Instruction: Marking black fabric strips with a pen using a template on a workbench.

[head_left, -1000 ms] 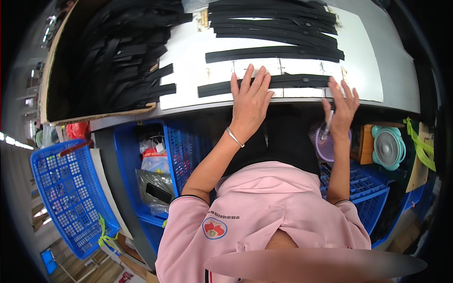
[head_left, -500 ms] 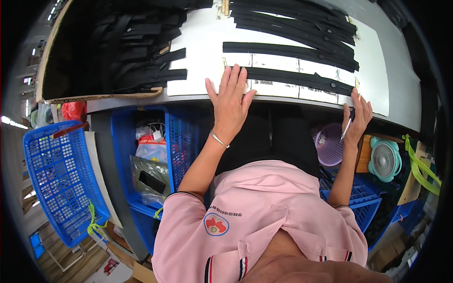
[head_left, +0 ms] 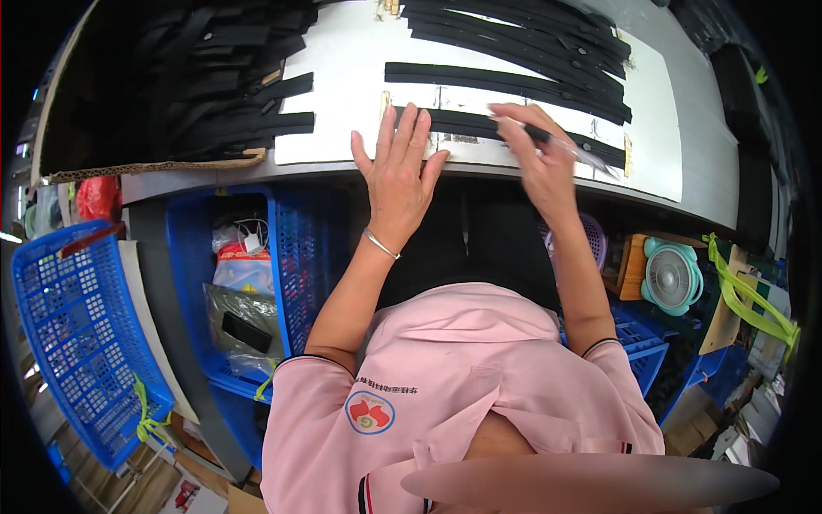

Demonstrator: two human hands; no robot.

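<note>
A narrow black fabric strip [head_left: 462, 122] lies across the front of a white board [head_left: 659, 137]. My left hand [head_left: 399, 176] rests flat with its fingers spread, the fingertips at the strip's left end. Above the strip's middle, my right hand [head_left: 548, 176] is closed around a pen [head_left: 591, 159], blurred by motion. The pen slants down to the right; whether its tip touches anything I cannot tell. Dark marks and lines show on the board beside the strip. Just beyond lies another black strip [head_left: 445, 77], with several more heaped behind it.
An open cardboard box [head_left: 171, 164] full of black strips stands at the left on the table. Below the table edge are a blue crate [head_left: 274, 257] with bags and a phone, a blue basket [head_left: 86, 343], a purple basket [head_left: 592, 236] and a turquoise fan [head_left: 672, 276].
My right hand has moved left from the strip's right end to above its middle, carrying the pen. My left hand stays at the strip's left end. The whole view has shifted slightly.
</note>
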